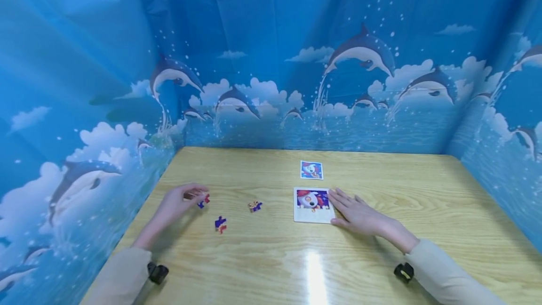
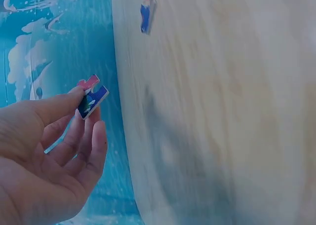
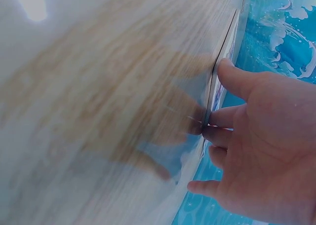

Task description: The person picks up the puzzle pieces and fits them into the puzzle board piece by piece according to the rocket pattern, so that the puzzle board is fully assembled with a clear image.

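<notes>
Between thumb and fingers my left hand (image 1: 182,202) pinches a red and blue jigsaw puzzle piece (image 2: 93,96), raised off the table. My right hand (image 1: 357,213) lies with extended fingers on the right edge of a white-framed puzzle board (image 1: 299,216). The board's upper part shows a white cartoon animal in red on purple; its lower part is bare white. Two loose pieces lie left of the board: an orange and purple piece (image 1: 255,206) and a purple and red piece (image 1: 220,224). In the right wrist view the board is seen edge-on beneath the fingers.
A small picture card (image 1: 311,170) with a similar animal lies behind the board. The wooden table (image 1: 262,258) has a bright light reflection near its front. A blue dolphin-print curtain (image 1: 262,60) stands along the back and both sides.
</notes>
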The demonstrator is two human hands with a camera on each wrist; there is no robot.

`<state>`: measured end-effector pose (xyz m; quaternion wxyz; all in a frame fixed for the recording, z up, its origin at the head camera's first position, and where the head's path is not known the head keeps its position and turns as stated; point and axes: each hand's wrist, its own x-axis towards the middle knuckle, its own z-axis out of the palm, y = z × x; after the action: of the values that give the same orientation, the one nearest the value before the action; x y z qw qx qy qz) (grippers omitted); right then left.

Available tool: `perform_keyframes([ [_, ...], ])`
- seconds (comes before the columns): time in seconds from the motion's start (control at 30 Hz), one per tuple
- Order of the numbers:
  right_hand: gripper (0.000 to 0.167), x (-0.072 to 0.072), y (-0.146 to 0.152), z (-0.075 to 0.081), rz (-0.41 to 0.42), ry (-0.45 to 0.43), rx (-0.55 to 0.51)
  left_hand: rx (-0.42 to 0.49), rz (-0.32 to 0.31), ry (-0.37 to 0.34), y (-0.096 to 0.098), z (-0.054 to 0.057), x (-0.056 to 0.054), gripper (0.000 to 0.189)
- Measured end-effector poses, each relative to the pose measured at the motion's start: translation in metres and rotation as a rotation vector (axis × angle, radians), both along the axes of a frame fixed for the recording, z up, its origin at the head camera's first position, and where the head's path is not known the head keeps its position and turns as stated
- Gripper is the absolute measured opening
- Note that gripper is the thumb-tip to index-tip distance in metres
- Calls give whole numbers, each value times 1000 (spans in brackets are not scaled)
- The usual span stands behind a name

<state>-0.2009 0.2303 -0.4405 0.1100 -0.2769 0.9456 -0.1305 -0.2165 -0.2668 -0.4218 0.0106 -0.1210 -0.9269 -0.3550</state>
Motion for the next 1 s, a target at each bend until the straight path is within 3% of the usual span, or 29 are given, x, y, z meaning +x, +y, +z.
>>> perform_keyframes([
  [0.2,72,1,1,0,-6,-1,2,25,-58,16,23,0,-15,26],
  [0.5,72,0,1,0,-4,-4,6,167,-73,-66,63,-2,-33,21],
  [0.77,72,-1,1,-1,-5,-2,14,252,-74,-146,104,-4,-40,18],
  [1.0,72,0,0,-1,-1,-8,11,288,-99,-173,138,-6,-45,18],
])
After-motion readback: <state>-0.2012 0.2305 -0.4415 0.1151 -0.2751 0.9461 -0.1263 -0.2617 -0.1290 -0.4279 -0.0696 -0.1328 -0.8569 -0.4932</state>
